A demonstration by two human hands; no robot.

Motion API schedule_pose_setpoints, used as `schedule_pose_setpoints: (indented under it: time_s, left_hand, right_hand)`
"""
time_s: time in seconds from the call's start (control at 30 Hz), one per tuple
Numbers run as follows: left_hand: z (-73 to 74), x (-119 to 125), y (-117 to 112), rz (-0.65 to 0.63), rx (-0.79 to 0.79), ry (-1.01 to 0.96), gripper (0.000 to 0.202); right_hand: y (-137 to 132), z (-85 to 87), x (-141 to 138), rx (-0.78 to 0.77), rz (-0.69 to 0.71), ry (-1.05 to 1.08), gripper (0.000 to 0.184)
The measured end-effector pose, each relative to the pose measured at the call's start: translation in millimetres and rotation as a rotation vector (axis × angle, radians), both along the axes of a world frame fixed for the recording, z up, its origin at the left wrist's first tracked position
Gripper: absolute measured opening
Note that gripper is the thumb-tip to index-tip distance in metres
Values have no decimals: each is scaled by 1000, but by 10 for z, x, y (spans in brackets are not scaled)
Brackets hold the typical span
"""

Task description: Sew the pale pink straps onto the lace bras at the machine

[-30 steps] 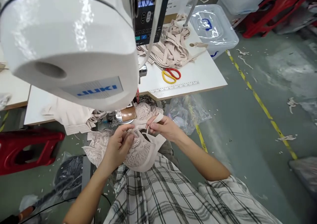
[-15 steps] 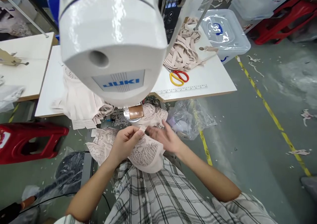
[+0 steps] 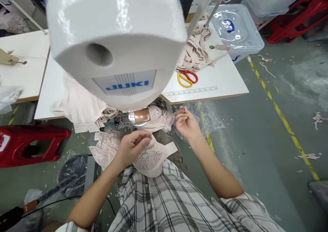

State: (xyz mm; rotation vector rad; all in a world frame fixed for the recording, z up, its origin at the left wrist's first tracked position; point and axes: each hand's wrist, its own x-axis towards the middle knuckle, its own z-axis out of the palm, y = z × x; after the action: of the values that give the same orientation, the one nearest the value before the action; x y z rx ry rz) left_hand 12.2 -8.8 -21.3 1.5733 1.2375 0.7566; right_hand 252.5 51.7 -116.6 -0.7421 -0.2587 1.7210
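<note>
My left hand (image 3: 132,148) is closed, thumb and forefinger at the top edge of a pale beige lace bra (image 3: 150,158) lying against my lap. The bra's plain side band (image 3: 170,149) points right. My right hand (image 3: 188,124) is raised to the right with curled fingers, the tips pinched together. A tiny pale bit shows at those fingertips, too small to name. Just left of it, more lace bra fabric (image 3: 160,117) lies by the sewing machine's metal plate (image 3: 139,117). Another lace piece (image 3: 107,146) rests beside my left hand.
The white sewing machine head (image 3: 115,54) hangs close above my hands. Beige pieces (image 3: 82,105) are stacked on the left tabletop. Scissors (image 3: 187,79) and a heap of beige strips (image 3: 196,51) lie on the right tabletop (image 3: 225,78). A plastic bag (image 3: 205,116) hangs below it.
My right hand has moved up and right, away from the bra, and its fingers have curled. The bra's side band now shows. My left hand has stayed nearly in place.
</note>
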Motion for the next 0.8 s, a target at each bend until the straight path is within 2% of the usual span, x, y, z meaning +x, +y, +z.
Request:
schedule_pose_setpoints:
  time_s: [0.07,0.13,0.2,0.27,0.37,0.43,0.53,0.6,0.7,0.73,0.8]
  left_hand:
    - [15,-46,11,11,19,-25,21]
    - [30,-70,20,8,21,8,17]
    - [41,-69,20,3,1,43,16]
    - [45,-52,2,-16,-51,44,17]
    - [43,-26,-49,-48,-125,8,25]
    - [51,-28,-77,-49,-138,3,30]
    - [96,-72,-71,-58,-114,145,28]
    - [135,-107,-44,-142,-113,275,17]
    - [146,-92,-39,-252,-86,250,24]
    - [126,-60,-59,-226,-45,192,23]
    - [54,32,-126,-83,59,87,20]
  right_hand:
    - [23,-30,61,-15,186,61,20]
    - [-70,21,24,34,429,24,20]
    - [-200,157,-71,177,603,-142,20]
    - [-288,342,-173,356,675,-321,21]
    - [-312,595,-282,570,694,-502,23]
    - [-306,693,-317,675,664,-635,24]
    - [-331,738,-337,783,571,-830,23]
    - [-364,734,-341,835,510,-912,20]
    - [-386,729,-348,826,480,-932,18]
    - [-377,732,-351,776,477,-909,18]
    - [-328,746,-356,628,462,-810,19]
